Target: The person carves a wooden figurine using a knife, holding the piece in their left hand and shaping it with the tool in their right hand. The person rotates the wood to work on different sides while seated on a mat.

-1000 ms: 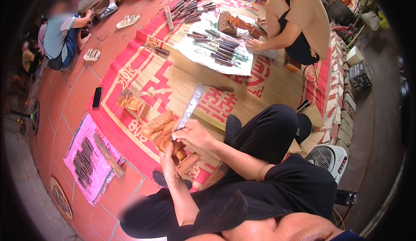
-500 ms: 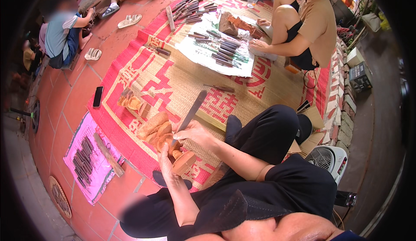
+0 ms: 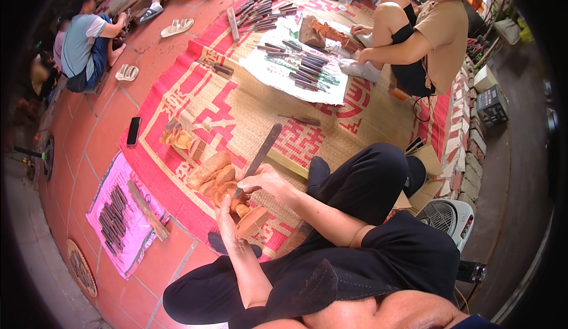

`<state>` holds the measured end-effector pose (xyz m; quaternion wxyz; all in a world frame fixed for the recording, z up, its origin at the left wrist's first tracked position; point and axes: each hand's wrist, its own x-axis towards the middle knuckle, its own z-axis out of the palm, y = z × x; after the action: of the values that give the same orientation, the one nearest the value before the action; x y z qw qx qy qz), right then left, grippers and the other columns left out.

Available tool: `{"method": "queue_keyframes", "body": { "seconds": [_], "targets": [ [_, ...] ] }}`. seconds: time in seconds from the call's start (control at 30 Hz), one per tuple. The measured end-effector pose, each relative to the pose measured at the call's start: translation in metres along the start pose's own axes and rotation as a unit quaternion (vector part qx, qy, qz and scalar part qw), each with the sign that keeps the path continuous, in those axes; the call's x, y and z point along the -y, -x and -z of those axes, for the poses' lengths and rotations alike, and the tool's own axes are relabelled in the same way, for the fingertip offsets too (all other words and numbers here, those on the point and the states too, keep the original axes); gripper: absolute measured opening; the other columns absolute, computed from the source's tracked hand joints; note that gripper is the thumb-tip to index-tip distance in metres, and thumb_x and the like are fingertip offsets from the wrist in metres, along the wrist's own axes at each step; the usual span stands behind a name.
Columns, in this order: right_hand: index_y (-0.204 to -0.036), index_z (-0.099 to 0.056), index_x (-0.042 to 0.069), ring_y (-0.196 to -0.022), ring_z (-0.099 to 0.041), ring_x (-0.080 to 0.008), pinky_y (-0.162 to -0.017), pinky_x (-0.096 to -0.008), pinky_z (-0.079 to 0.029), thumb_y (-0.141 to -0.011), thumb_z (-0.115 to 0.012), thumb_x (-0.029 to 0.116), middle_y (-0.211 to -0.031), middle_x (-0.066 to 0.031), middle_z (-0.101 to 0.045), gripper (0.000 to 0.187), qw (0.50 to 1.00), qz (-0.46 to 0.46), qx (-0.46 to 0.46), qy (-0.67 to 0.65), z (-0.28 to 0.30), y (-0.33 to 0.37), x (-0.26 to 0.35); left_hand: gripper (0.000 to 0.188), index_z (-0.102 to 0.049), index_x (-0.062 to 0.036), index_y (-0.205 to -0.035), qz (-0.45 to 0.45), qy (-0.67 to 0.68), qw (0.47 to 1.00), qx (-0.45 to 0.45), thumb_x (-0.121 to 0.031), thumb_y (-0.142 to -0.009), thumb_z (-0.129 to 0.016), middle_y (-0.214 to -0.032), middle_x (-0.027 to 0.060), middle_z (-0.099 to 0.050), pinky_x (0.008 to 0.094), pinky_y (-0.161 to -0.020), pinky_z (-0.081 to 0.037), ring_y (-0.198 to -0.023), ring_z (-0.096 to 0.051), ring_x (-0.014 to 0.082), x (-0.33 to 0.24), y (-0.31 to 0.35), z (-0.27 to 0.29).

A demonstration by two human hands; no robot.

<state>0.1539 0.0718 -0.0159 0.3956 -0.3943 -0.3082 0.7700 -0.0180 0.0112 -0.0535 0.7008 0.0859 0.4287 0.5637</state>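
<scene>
The carving (image 3: 222, 184) is an orange-brown wooden figure with rounded, lobed forms. You have it lying tilted on the woven mat, its squarish base (image 3: 253, 222) toward you and its rounded end pointing away to your left. The file (image 3: 259, 157) is a long, flat, grey metal blade. It slants up and away to your right from the carving's middle, its near end resting on the wood and its far end raised over the mat.
</scene>
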Motion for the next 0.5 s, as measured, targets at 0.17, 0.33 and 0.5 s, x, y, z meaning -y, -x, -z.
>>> {"method": "queue_keyframes", "body": {
  "seconds": [0.17, 0.33, 0.5],
  "targets": [
    [-0.090, -0.066, 0.002, -0.079, -0.063, -0.0142, -0.072, -0.0245, -0.048, -0.081, -0.068, 0.020, -0.085, -0.0057, -0.065, 0.020, 0.998, -0.021, -0.043, -0.049, 0.006, -0.001, 0.003, 0.057, -0.037, -0.0073, -0.137, -0.018, -0.005, 1.000, -0.013, -0.011, -0.086, -0.062, -0.122, 0.0110, -0.054, 0.0346, -0.085, -0.050, -0.103, -0.058, 0.0229, 0.004, -0.001, 0.002],
    [-0.093, -0.067, 0.002, -0.078, -0.063, -0.0143, -0.070, -0.0265, -0.050, -0.079, -0.070, 0.023, -0.086, -0.0066, -0.067, 0.025, 1.000, 0.000, -0.014, 0.003, 0.003, -0.001, -0.004, 0.061, -0.032, -0.0077, -0.140, -0.028, -0.029, 0.999, -0.013, -0.010, -0.086, -0.061, -0.124, 0.0114, -0.053, 0.0343, -0.084, -0.051, -0.104, -0.058, 0.0230, -0.006, 0.009, -0.023],
    [-0.096, -0.067, 0.002, -0.079, -0.063, -0.0153, -0.075, -0.0266, -0.049, -0.079, -0.070, 0.023, -0.088, -0.0066, -0.067, 0.028, 0.998, -0.038, -0.042, -0.022, 0.005, -0.004, -0.003, 0.063, -0.029, -0.0078, -0.141, -0.044, -0.017, 0.999, -0.018, -0.009, -0.086, -0.060, -0.124, 0.0119, -0.053, 0.0355, -0.083, -0.052, -0.104, -0.058, 0.0247, -0.002, 0.007, -0.015]
  ]
}}
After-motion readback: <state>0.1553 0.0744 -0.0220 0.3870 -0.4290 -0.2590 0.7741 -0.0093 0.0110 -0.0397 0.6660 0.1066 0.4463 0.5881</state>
